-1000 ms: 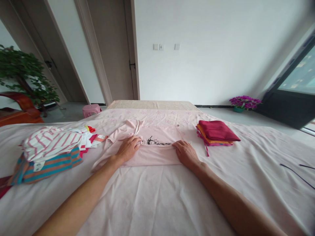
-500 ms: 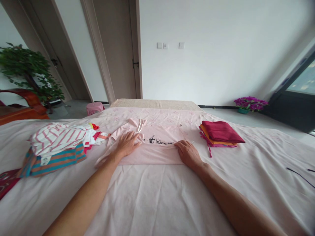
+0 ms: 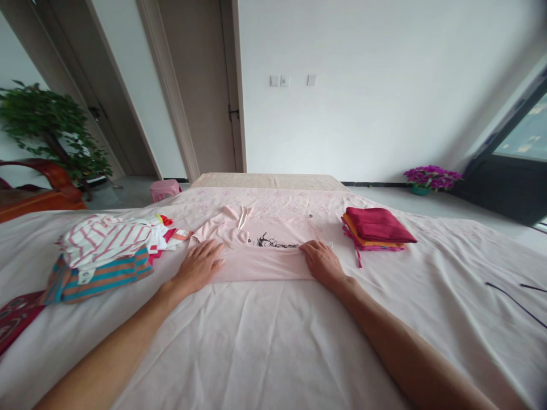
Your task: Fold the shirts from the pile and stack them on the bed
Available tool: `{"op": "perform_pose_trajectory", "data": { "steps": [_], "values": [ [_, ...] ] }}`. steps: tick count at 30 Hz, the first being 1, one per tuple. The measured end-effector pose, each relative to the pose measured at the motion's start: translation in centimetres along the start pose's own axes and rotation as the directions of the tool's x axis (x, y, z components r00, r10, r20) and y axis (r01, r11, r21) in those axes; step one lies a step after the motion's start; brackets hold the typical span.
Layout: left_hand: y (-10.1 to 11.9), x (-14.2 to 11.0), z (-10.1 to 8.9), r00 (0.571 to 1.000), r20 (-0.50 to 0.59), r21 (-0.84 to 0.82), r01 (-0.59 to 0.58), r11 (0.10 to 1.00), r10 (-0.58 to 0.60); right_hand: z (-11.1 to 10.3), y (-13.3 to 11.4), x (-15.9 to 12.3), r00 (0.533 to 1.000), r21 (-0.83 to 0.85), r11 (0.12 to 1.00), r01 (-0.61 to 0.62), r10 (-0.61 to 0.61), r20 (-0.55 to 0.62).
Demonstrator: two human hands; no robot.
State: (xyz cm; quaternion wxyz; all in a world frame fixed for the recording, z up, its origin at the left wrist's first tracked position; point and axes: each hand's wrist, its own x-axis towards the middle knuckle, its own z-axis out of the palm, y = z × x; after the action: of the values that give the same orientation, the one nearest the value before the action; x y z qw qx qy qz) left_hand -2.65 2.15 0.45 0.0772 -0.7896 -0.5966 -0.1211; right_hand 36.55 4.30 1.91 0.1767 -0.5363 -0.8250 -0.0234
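Observation:
A pale pink shirt (image 3: 260, 265) with a black branch-like print lies in front of me, its near part folded over. My left hand (image 3: 199, 265) rests flat, fingers stretched out, on the shirt's left end near the sleeve. At the right end, my right hand (image 3: 323, 264) has its fingers curled on the folded edge, and the fingertips are partly hidden. To the left is a loose pile with a red-and-white striped garment (image 3: 100, 239) over a blue-and-brown striped garment (image 3: 106, 277). Folded clothes with a dark red piece (image 3: 378, 224) on top are stacked to the right.
A pale pink sheet (image 3: 256, 341) covers the broad surface. Dark red cloth (image 3: 21, 319) lies at the left edge and black cords (image 3: 513, 299) at the right. Beyond stand a pink stool (image 3: 166, 189), a wooden chair (image 3: 51, 176) and purple flowers (image 3: 433, 176).
My left hand has slid left and slightly nearer along the shirt, toward its left end. My right hand stays at the folded edge. The view has shifted slightly.

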Motion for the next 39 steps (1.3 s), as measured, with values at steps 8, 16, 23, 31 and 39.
{"op": "perform_pose_trajectory", "data": {
  "steps": [8,16,23,31,39],
  "values": [
    [-0.9,-0.5,0.1,0.975,0.119,0.035,0.186,0.982,-0.189,0.7,0.4,-0.2,1.0,-0.054,0.998,0.019,-0.02,-0.007],
    [2.0,4.8,0.3,0.994,0.024,-0.079,-0.102,0.992,0.105,1.3,0.6,0.0,0.999,-0.084,0.996,0.043,-0.044,-0.014],
    [0.2,9.6,2.9,1.0,0.008,-0.072,0.025,0.997,-0.025,0.9,0.4,0.0,1.0,-0.086,0.996,0.025,-0.025,0.006],
    [-4.1,14.1,3.8,0.904,0.044,-0.017,0.426,0.904,-0.425,0.8,0.2,0.1,1.0,-0.099,0.995,0.016,-0.016,-0.005],
    [-5.3,16.7,4.0,0.78,0.126,-0.045,0.621,0.782,-0.612,0.8,0.2,0.2,1.0,-0.09,0.996,0.019,-0.02,-0.011]
  ]
}}
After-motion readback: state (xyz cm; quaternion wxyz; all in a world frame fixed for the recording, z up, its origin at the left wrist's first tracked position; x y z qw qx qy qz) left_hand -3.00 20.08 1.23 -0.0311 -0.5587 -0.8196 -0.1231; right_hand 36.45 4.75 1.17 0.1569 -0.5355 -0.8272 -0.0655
